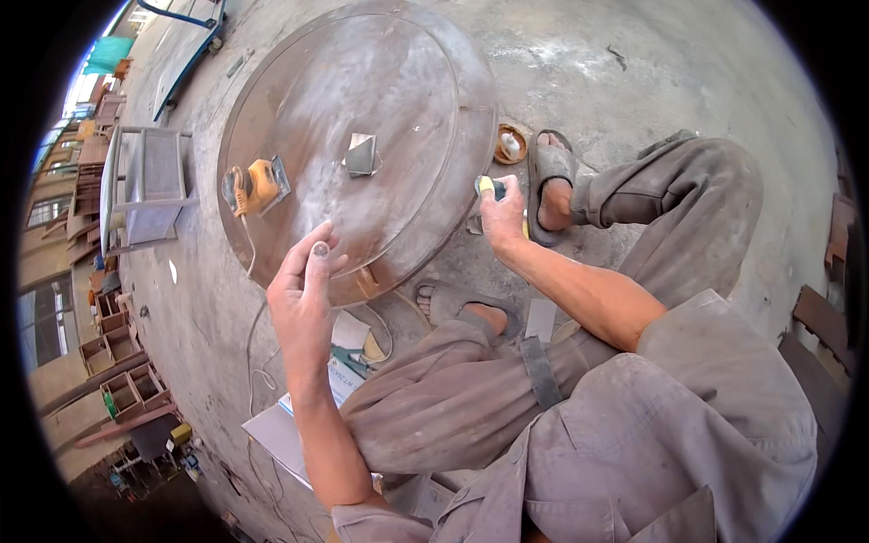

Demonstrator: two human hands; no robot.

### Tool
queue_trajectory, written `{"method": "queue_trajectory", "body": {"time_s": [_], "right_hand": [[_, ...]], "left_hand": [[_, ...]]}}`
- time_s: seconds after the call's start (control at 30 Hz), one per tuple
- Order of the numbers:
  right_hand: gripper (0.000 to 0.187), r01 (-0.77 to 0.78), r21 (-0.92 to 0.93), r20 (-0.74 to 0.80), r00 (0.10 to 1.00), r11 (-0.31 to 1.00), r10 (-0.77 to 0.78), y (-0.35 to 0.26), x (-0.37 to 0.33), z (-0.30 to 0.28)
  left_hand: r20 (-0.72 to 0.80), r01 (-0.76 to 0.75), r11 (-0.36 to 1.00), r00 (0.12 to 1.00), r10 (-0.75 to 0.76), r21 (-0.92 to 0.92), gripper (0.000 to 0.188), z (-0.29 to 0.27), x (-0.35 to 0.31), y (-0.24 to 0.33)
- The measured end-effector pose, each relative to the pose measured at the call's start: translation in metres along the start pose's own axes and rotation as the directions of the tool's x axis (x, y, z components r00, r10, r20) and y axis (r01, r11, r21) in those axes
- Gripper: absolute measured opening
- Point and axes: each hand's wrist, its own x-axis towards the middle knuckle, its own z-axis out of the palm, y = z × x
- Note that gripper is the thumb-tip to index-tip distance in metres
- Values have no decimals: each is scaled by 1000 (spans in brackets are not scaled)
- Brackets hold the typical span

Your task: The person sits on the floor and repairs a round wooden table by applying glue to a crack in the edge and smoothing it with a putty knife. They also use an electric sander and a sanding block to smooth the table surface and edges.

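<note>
My right hand (503, 215) is closed around a small dark object with a yellow end (487, 185), just off the right edge of a round wooden tabletop (398, 109). What kind of object it is I cannot make out. Over the near left part of the tabletop, my left hand (306, 276) is raised with its fingers apart and holds nothing; its thumb is dusty. White dust covers much of the wood. A piece of sandpaper (360, 155) lies near the middle. An orange electric sander (261, 187) rests at the left rim, its cord trailing off the edge.
Beside my sandalled foot (550, 185) sits a small round brown dish (510, 145) with something white inside. A cardboard box (281, 441) and paper sheets lie by my left forearm. Farther left stand a grey wooden chair frame (145, 185) and a blue trolley (188, 63).
</note>
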Motion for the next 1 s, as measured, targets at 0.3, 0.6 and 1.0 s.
{"method": "queue_trajectory", "body": {"time_s": [0.3, 0.6, 1.0], "right_hand": [[20, 1, 36, -37, 999, 999, 0, -1, -7, 2], [21, 33, 31, -79, 996, 999, -31, -7, -9, 3], [22, -42, 13, 1, 999, 999, 42, 5, -59, 12]], "left_hand": [[-16, -15, 999, 1000, 16, 52, 43, -2, -5, 4], [38, -122, 992, 992, 122, 6, 37, 7, 0, 1], [58, -107, 994, 993, 105, 37, 39, 11, -1, 6]]}}
